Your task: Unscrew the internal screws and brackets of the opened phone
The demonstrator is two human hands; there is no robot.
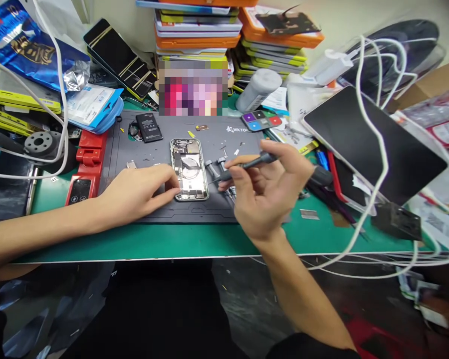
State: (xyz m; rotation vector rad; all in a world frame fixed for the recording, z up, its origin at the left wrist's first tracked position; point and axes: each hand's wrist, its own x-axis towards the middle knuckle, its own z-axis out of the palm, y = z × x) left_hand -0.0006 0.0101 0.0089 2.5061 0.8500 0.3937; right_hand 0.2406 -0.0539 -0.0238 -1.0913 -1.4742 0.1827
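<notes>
Phone (190, 172) is apparently undergoing screwdriving, needing precision: your left hand (144, 192) touching it, grip unclear, right hand (267, 189) clasping a screwdriver (262, 160).

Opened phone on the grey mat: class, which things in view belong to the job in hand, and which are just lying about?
Seem to belong:
opened phone, left hand at its edge
screwdriver in the right hand
grey mat under the phone
perhaps the black battery on the mat

Seem just lying about:
blue pouch
grey bottle
black screen
white cable

Black clothing (157, 314), short black sleeves (310, 346), ungloved hands (265, 197).
</notes>
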